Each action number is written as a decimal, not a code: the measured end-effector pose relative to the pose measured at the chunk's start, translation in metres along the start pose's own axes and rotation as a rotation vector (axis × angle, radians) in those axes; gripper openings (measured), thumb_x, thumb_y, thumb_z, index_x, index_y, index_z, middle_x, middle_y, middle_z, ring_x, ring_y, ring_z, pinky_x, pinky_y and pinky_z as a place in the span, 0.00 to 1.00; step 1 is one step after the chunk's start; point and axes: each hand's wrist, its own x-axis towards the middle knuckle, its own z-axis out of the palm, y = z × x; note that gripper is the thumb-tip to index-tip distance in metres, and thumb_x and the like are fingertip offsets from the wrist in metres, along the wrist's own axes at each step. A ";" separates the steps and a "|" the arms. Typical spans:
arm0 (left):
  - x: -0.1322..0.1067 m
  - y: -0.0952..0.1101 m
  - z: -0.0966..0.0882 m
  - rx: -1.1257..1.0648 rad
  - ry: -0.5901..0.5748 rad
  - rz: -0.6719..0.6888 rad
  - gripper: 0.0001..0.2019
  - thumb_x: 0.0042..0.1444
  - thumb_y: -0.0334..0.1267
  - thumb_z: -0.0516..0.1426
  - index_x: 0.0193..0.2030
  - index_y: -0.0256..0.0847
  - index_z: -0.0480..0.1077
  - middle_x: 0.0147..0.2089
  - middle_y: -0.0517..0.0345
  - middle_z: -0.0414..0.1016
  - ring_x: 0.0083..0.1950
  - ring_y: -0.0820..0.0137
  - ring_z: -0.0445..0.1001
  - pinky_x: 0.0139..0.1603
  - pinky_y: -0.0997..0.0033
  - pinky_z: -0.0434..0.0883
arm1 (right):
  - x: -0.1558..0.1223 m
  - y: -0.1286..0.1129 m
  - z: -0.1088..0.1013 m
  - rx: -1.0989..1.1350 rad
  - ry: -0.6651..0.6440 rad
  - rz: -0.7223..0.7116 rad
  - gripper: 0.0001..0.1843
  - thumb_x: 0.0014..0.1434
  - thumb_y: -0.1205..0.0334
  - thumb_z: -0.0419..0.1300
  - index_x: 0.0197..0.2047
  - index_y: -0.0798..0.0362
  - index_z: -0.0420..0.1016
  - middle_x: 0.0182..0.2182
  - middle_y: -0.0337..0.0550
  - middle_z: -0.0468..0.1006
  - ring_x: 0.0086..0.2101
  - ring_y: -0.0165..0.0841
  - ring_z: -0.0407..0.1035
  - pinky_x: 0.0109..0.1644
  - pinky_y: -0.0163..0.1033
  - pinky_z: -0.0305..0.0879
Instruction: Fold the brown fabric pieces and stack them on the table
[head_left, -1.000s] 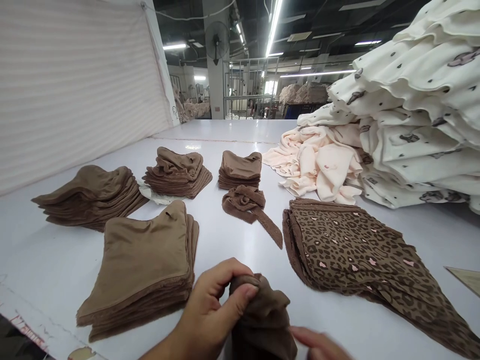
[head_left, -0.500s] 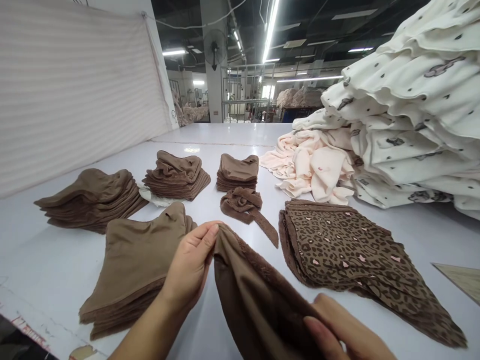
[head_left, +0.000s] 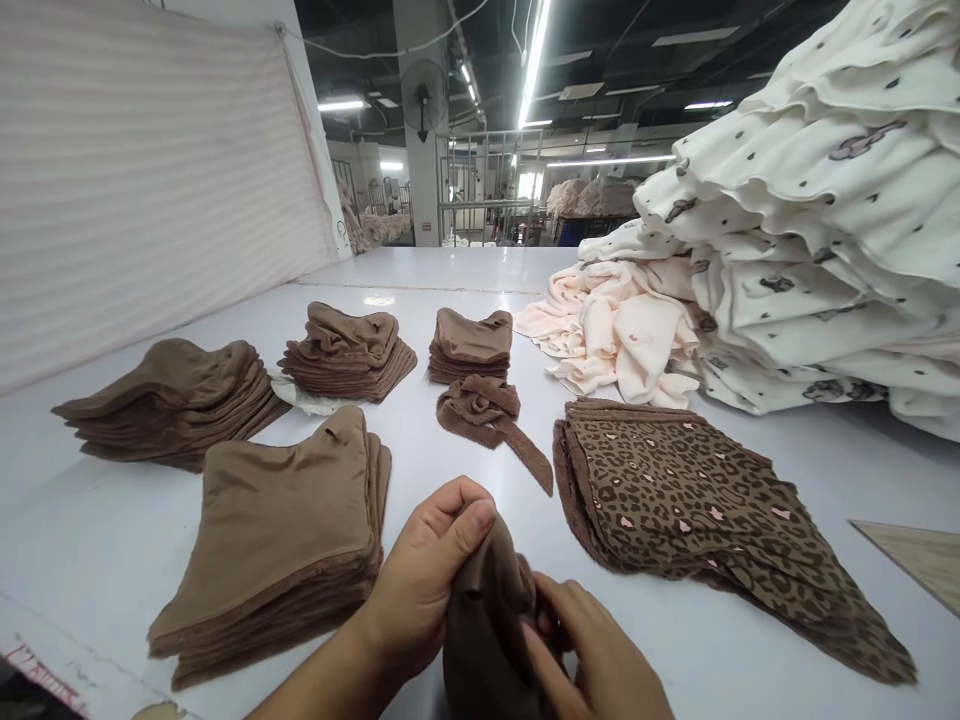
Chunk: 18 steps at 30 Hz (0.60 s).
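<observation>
Between my hands hangs a brown fabric piece [head_left: 487, 620], smooth on one face with a fuzzy edge showing. My left hand [head_left: 427, 570] pinches its top corner between thumb and fingers. Lower down, at the right side of the cloth, my right hand [head_left: 592, 650] has its fingers closed on the fabric; the lower end runs out of view. Left of my left hand lies a stack of brown cut pieces [head_left: 285, 510]. A stack of leopard-print pieces [head_left: 697, 490] with pink spots lies to the right of my hands.
Further brown stacks stand behind: one at far left [head_left: 172, 390], one mid-left [head_left: 345, 345], one at centre [head_left: 471, 340]. A coiled brown fuzzy strip [head_left: 480, 408] lies before the centre one. Pale pink cloth [head_left: 622, 320] and a tall white printed fabric pile [head_left: 810, 260] fill the right.
My right hand has moved left and inward, close to my left hand, bunching the cloth that was stretched between them. My left hand has shifted slightly right and down.
</observation>
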 end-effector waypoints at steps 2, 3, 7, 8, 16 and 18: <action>-0.001 -0.003 0.002 -0.075 -0.002 -0.018 0.13 0.53 0.43 0.59 0.27 0.39 0.61 0.19 0.68 0.63 0.18 0.81 0.61 0.23 0.82 0.62 | 0.004 0.003 0.016 0.008 0.002 -0.022 0.07 0.49 0.60 0.57 0.33 0.49 0.74 0.30 0.44 0.72 0.34 0.42 0.65 0.36 0.42 0.58; -0.001 -0.005 0.003 -0.094 -0.010 -0.034 0.13 0.53 0.43 0.59 0.27 0.39 0.60 0.18 0.68 0.61 0.17 0.81 0.60 0.23 0.81 0.63 | 0.004 0.003 0.023 0.041 -0.016 -0.029 0.05 0.47 0.64 0.57 0.28 0.49 0.74 0.28 0.44 0.72 0.33 0.41 0.65 0.35 0.42 0.57; -0.001 -0.005 0.001 -0.111 -0.057 -0.053 0.15 0.53 0.46 0.58 0.27 0.39 0.60 0.17 0.69 0.56 0.17 0.82 0.53 0.20 0.83 0.59 | 0.005 0.001 0.038 0.303 -0.144 -0.042 0.06 0.48 0.62 0.56 0.30 0.49 0.74 0.29 0.40 0.73 0.32 0.36 0.66 0.36 0.39 0.61; 0.001 -0.004 -0.002 -0.108 -0.056 -0.042 0.15 0.53 0.46 0.58 0.26 0.39 0.60 0.18 0.69 0.54 0.18 0.82 0.51 0.19 0.84 0.57 | 0.005 0.000 0.039 0.379 -0.174 -0.038 0.08 0.49 0.59 0.56 0.33 0.50 0.74 0.30 0.40 0.73 0.32 0.36 0.66 0.36 0.38 0.62; 0.012 0.020 -0.026 0.833 0.506 0.421 0.11 0.52 0.44 0.58 0.33 0.40 0.63 0.31 0.62 0.61 0.33 0.73 0.60 0.34 0.77 0.61 | 0.005 -0.011 0.010 0.873 -0.235 0.083 0.18 0.55 0.51 0.55 0.47 0.46 0.75 0.35 0.39 0.78 0.43 0.39 0.68 0.47 0.41 0.63; 0.000 0.020 -0.021 1.102 0.482 0.500 0.08 0.52 0.42 0.58 0.32 0.41 0.64 0.31 0.62 0.62 0.34 0.72 0.61 0.35 0.76 0.59 | 0.001 -0.017 0.005 0.932 -0.106 0.137 0.15 0.53 0.52 0.59 0.44 0.42 0.76 0.37 0.37 0.78 0.44 0.36 0.68 0.51 0.38 0.61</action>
